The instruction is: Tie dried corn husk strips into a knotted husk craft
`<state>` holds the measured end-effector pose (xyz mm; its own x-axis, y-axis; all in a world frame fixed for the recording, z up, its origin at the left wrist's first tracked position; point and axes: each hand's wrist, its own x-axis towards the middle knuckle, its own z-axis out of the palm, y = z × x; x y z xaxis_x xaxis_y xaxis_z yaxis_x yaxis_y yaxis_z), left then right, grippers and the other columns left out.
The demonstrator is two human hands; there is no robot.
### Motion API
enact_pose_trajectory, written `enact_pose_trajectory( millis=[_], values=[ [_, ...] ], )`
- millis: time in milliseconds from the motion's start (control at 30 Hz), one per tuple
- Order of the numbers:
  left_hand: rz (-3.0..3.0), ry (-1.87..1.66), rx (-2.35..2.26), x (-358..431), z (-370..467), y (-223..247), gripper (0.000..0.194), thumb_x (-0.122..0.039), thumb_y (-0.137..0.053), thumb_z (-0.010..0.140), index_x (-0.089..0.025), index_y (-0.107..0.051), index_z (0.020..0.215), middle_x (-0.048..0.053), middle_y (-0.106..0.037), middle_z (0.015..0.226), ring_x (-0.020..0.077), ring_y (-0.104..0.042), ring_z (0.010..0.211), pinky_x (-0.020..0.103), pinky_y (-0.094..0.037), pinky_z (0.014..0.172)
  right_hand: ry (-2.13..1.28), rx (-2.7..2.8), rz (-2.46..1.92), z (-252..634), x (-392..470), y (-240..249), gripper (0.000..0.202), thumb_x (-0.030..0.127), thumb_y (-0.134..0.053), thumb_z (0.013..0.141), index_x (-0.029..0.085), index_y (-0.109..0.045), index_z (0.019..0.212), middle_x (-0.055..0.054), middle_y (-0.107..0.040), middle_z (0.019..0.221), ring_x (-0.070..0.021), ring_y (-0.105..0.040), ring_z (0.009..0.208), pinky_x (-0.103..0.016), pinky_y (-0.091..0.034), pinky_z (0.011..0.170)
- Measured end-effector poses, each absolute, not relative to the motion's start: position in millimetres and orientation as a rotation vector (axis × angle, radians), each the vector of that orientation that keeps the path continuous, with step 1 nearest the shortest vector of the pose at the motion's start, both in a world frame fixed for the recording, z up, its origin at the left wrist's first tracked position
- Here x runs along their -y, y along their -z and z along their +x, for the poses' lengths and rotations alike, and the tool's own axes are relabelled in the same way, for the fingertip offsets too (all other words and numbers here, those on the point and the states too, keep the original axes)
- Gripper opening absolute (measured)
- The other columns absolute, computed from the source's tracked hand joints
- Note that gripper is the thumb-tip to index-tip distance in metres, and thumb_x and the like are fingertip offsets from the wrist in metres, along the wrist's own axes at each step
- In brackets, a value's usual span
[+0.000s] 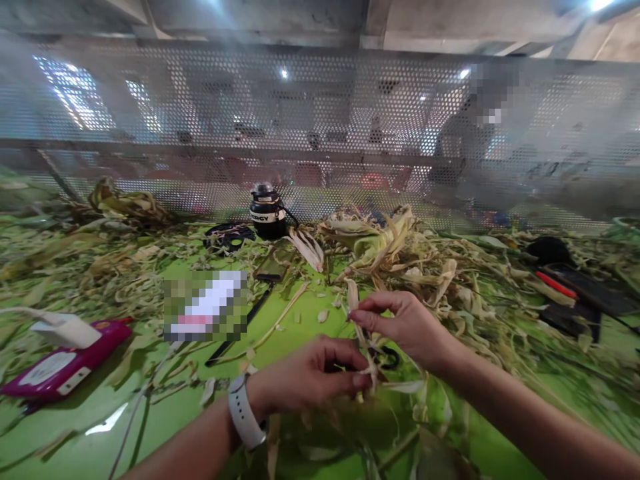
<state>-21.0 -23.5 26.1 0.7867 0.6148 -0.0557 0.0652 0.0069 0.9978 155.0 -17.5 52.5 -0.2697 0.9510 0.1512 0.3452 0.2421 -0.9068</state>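
Observation:
A pale dried husk strip (353, 295), apparently corn husk, stretches upright between my hands. My left hand (317, 377), with a white watch on its wrist, pinches the lower part between thumb and fingers. Higher up, my right hand (407, 325) has its thumb and forefinger closed on the same strip. Black loops that look like scissor handles (389, 358) lie on the green table (305, 327) behind the strip, partly hidden by it. Loose husk pieces lie below both hands, blurred in places.
A bundle of dried husks (377, 243) lies beyond my hands, near a black jar-shaped bottle (270, 217). To the left are a magenta power strip (70, 363) with a white charger (65, 331) and a pixelated phone-like object (206, 307). A perforated metal screen (320, 120) closes the back.

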Motion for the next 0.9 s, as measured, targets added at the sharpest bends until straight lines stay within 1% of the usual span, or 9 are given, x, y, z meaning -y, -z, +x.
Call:
enact_pose_trajectory(
  millis=[67, 133, 333, 400, 500, 633, 733, 800, 900],
  values=[
    [1.567, -0.43, -0.525, 26, -20, -27, 0.02, -0.037, -0.063, 0.077, -0.018, -0.071, 0.077, 0.002, -0.061, 0.076, 0.0132, -0.052, 0.069, 0.023, -0.041, 0.067, -1.031, 1.674, -1.215, 153, 17, -53, 0.018, 0.032, -0.064, 0.076, 0.016, -0.068, 0.069, 0.003, -0.06, 0.062, -0.0102, -0.051, 0.058, -0.022, -0.041, 0.058],
    [1.533, -0.411, -0.526, 27, -20, -26, 0.018, -0.035, -0.064, 0.076, -0.019, -0.071, 0.078, 0.001, -0.062, 0.075, 0.0126, -0.053, 0.068, 0.022, -0.042, 0.066, -0.999, 1.622, -1.219, 152, 15, -53, 0.02, 0.034, -0.064, 0.075, 0.016, -0.065, 0.067, 0.004, -0.056, 0.059, -0.0093, -0.048, 0.055, -0.021, -0.038, 0.055],
    [1.251, -0.308, -0.568, 28, -20, -24, 0.024, -0.039, -0.067, 0.073, -0.018, -0.068, 0.084, 0.002, -0.068, 0.072, 0.0082, -0.053, 0.051, 0.017, -0.032, 0.044, -1.126, 1.527, -1.2, 149, 14, -48, 0.03, 0.045, -0.065, 0.072, 0.015, -0.06, 0.065, 0.005, -0.049, 0.053, -0.0078, -0.04, 0.048, -0.021, -0.033, 0.046],
    [1.199, -0.311, -0.558, 28, -19, -23, 0.025, -0.04, -0.067, 0.073, -0.017, -0.068, 0.084, 0.003, -0.069, 0.074, 0.0079, -0.054, 0.05, 0.017, -0.033, 0.044, -1.153, 1.524, -1.182, 146, 14, -45, 0.033, 0.046, -0.065, 0.071, 0.015, -0.059, 0.065, 0.005, -0.049, 0.053, -0.0075, -0.041, 0.048, -0.02, -0.033, 0.046],
    [1.167, -0.357, -0.582, 27, -17, -20, 0.027, -0.042, -0.068, 0.071, -0.015, -0.068, 0.075, 0.001, -0.068, 0.067, 0.006, -0.05, 0.044, 0.019, -0.036, 0.046, -1.107, 1.57, -1.167, 146, 13, -42, 0.033, 0.047, -0.062, 0.075, 0.015, -0.061, 0.069, 0.004, -0.049, 0.054, -0.008, -0.042, 0.049, -0.02, -0.034, 0.047],
    [1.127, -0.519, -0.684, 22, -18, -18, 0.029, -0.042, -0.071, 0.069, -0.013, -0.066, 0.071, 0.001, -0.067, 0.063, 0.005, -0.05, 0.043, 0.017, -0.03, 0.041, -0.884, 1.777, -1.235, 162, 9, -55, 0.036, 0.048, -0.05, 0.085, 0.015, -0.065, 0.082, 0.0, -0.059, 0.066, -0.0119, -0.053, 0.06, -0.022, -0.039, 0.054],
    [1.035, -0.675, -0.705, 17, -21, -16, 0.025, -0.039, -0.07, 0.072, -0.015, -0.065, 0.075, 0.001, -0.067, 0.065, 0.0041, -0.05, 0.047, 0.015, -0.029, 0.043, -0.836, 2.041, -1.257, 177, 8, -70, 0.047, 0.049, -0.039, 0.091, 0.016, -0.067, 0.074, -0.003, -0.063, 0.075, -0.0147, -0.056, 0.07, -0.025, -0.041, 0.065],
    [0.996, -0.735, -0.694, 14, -22, -16, 0.023, -0.037, -0.071, 0.072, -0.015, -0.065, 0.076, 0.0, -0.067, 0.066, 0.0032, -0.048, 0.047, 0.014, -0.031, 0.045, -0.829, 2.263, -1.155, 185, 8, -77, 0.045, 0.049, -0.042, 0.09, 0.016, -0.067, 0.072, -0.003, -0.063, 0.077, -0.0154, -0.056, 0.074, -0.026, -0.042, 0.069],
    [1.018, -0.749, -0.696, 13, -22, -16, 0.023, -0.035, -0.072, 0.071, -0.013, -0.065, 0.072, 0.0, -0.066, 0.064, 0.0018, -0.044, 0.044, 0.014, -0.027, 0.043, -0.754, 2.473, -1.01, 189, 9, -79, 0.036, 0.044, -0.048, 0.089, 0.017, -0.064, 0.071, -0.003, -0.062, 0.078, -0.0153, -0.055, 0.078, -0.027, -0.041, 0.074]
  ],
)
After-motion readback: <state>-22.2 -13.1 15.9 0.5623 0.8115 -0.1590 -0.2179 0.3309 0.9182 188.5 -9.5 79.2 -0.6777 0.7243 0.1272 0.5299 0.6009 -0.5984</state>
